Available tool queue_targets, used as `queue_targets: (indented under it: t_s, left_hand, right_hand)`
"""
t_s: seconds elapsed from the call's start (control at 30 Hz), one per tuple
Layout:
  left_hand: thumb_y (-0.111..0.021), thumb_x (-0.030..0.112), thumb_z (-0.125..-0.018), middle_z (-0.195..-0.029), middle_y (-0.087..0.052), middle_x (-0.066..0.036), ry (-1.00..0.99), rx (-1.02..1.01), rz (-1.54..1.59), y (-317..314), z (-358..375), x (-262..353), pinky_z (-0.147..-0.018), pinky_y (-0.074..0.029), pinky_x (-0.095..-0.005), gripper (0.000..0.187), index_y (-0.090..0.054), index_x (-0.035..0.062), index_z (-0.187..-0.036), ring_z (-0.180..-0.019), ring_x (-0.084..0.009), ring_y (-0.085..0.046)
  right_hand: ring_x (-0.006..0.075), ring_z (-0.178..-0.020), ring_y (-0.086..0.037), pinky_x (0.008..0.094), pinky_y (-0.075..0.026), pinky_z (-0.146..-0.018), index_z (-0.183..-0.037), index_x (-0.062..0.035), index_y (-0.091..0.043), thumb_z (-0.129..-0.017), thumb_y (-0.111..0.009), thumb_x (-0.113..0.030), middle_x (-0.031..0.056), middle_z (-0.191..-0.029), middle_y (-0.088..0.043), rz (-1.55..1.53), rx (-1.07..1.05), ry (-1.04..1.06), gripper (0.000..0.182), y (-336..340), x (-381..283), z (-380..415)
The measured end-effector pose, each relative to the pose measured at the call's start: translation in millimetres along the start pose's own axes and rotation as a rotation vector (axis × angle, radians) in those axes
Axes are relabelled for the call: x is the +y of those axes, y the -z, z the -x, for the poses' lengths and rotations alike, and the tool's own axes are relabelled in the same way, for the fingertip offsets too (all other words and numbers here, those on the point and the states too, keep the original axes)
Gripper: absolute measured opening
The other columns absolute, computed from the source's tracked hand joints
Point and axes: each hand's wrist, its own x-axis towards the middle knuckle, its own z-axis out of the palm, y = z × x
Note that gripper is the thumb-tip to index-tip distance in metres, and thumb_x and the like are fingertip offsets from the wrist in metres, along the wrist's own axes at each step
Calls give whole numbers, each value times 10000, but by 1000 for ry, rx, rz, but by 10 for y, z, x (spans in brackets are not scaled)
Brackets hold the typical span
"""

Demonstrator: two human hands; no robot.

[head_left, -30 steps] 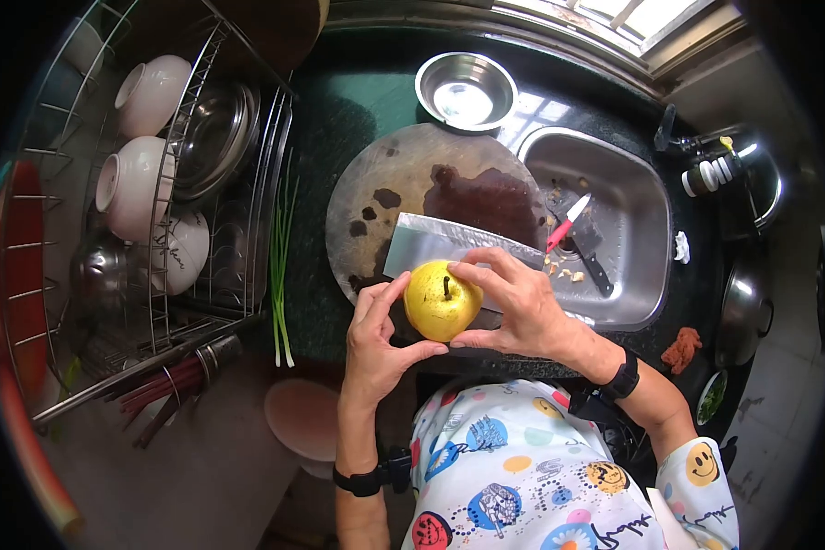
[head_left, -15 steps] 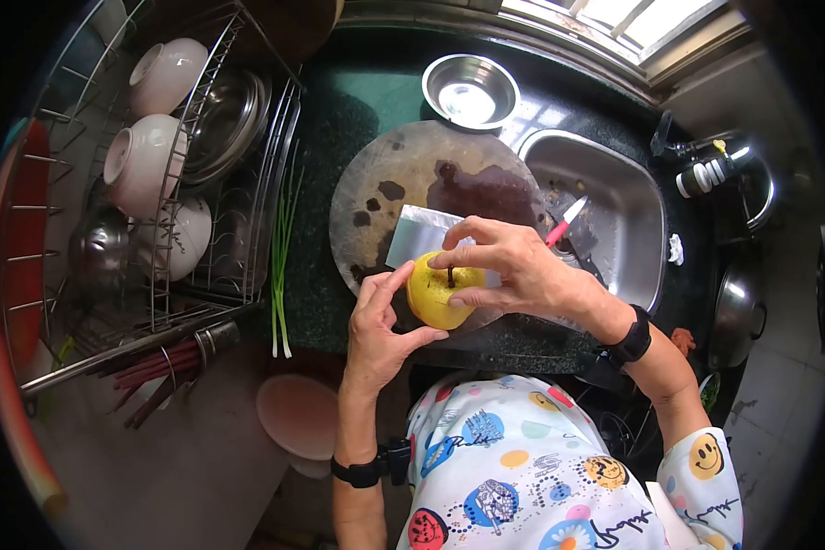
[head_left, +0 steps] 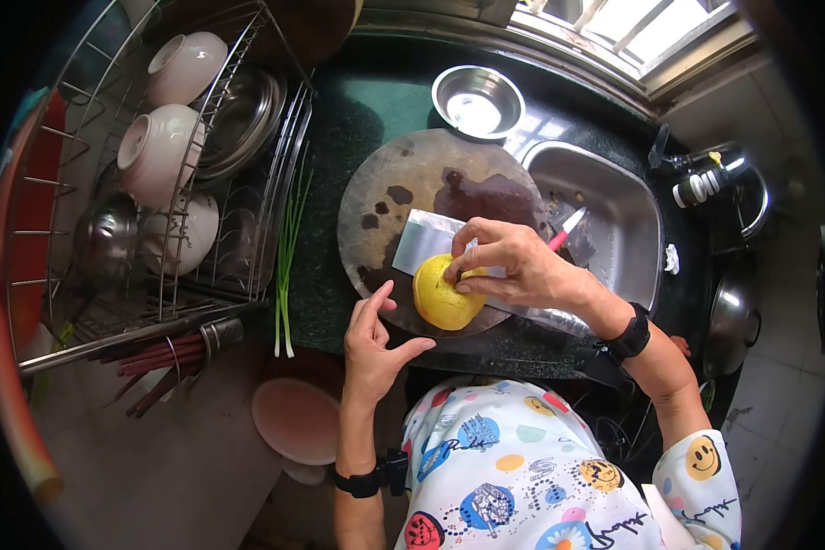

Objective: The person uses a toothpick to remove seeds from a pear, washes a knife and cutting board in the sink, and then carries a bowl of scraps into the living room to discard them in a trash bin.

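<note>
The left hand (head_left: 368, 353), fingers spread, has let go of the fruit (head_left: 443, 301), leaving the right hand (head_left: 527, 266), pinching its top, as its only grip.

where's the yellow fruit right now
Near the head view's centre, the yellow fruit is held at its stem end by the right hand, just right of the open left hand, seen against the round board's near side.

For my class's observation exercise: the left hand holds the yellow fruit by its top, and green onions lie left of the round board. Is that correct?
Not quite: the head view shows the right hand holding the yellow fruit by its top, while the left hand is open beside it. The green onions lie left of the round board.
</note>
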Motion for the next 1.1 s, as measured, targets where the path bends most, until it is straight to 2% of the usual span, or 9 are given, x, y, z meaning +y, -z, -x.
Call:
queue_targets:
  t_s: [0.13,0.2,0.33,0.57,0.7,0.83,1.03,1.1]
  left_hand:
    - [-902,133,-593,-1010,-504,5,19,16,39,-30,62,3,-502,-295,-170,814,-545,70,-1321,-577,-32,-272]
    - [-890,75,-598,-1029,-516,15,9,18,71,-55,67,6,-502,-282,-144,825,-534,71,-1342,-573,-11,-284]
    - [-884,75,-612,-1022,-518,14,14,20,71,-77,63,43,-503,-286,-144,808,-534,71,-1340,-566,-11,-286]
    - [-878,71,-625,-1021,-524,8,-3,32,67,-68,128,-31,-500,-287,-140,793,-534,66,-1338,-562,-4,-286]
    - [-873,62,-637,-1024,-528,2,16,48,66,-41,193,-56,-500,-283,-134,784,-527,54,-1342,-557,5,-283]
    - [-863,57,-660,-1027,-534,-2,40,46,87,-35,254,-123,-504,-285,-130,765,-521,38,-1344,-559,12,-289]
    - [-845,41,-685,-1023,-541,-9,85,55,136,-83,254,-121,-511,-286,-121,731,-518,18,-1338,-563,21,-297]
    - [-840,34,-689,-1016,-538,-7,67,56,152,-102,223,-87,-510,-282,-120,720,-522,21,-1335,-563,21,-293]
  right_hand:
    - [234,-899,-625,349,-519,-769,-946,-58,-726,-802,-727,-80,93,-985,-599,-39,7,-45,145,-39,-3,18]
    - [234,-899,-628,339,-521,-771,-939,-47,-722,-797,-725,-54,96,-985,-609,-51,40,-5,142,-52,3,20]
    - [232,-900,-630,332,-522,-780,-937,-41,-720,-796,-722,-41,95,-979,-618,-57,36,-30,141,-26,-40,20]
    - [223,-872,-646,319,-531,-754,-933,-18,-713,-804,-713,-25,97,-973,-634,2,187,9,130,189,-41,-49]
    - [125,-861,-626,277,-525,-741,-936,-27,-714,-839,-691,-23,52,-960,-631,-25,277,-16,100,423,-98,-78]
    - [107,-891,-607,257,-504,-790,-949,-14,-705,-837,-692,-11,48,-962,-627,-64,361,34,113,568,-123,-62]
    - [118,-856,-614,264,-515,-742,-943,-7,-703,-840,-689,-15,46,-953,-622,-53,303,-75,104,441,-201,10]
    - [172,-814,-638,294,-521,-706,-916,-17,-704,-824,-708,-47,65,-906,-620,40,291,-62,97,286,-191,45]
